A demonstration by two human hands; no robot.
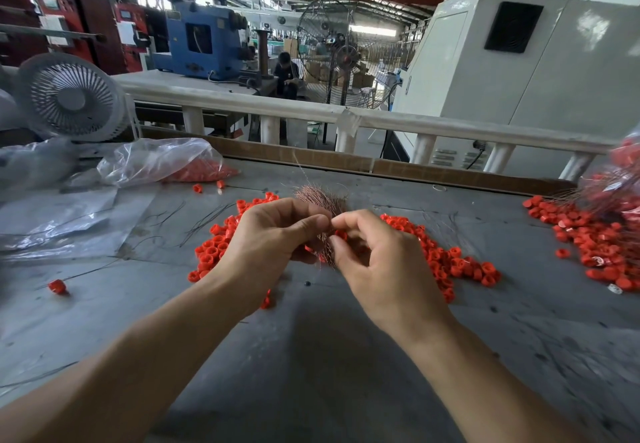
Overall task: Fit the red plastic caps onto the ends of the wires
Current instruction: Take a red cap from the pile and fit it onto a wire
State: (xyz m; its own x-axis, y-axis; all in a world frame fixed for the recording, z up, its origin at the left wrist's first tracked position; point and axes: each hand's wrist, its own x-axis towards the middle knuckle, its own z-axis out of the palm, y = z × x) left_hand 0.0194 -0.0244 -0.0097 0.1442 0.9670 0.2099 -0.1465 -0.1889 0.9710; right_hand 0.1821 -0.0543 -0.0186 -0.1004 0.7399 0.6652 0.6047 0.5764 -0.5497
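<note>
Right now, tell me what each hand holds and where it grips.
The left hand grips the bundle of wires near its lower part. The right hand pinches a red cap between thumb and forefinger, at the wires.

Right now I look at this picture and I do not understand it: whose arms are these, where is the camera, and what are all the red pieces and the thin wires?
There is no machine at work here. A person wears a camera on the head, so you look forward and down along their own two bare arms, in a factory hall.

The left hand grips a bundle of thin copper-coloured wires. The right hand pinches one red cap at the fingertips, right beside the wires, apparently to fit it on a wire end.

On the grey table a heap of loose red caps lies under and around the hands. At the far right lies a second pile of red caps, which seems to have wires in it. At the back left, a clear plastic bag holds more caps, and a small white fan stands behind it.
</note>
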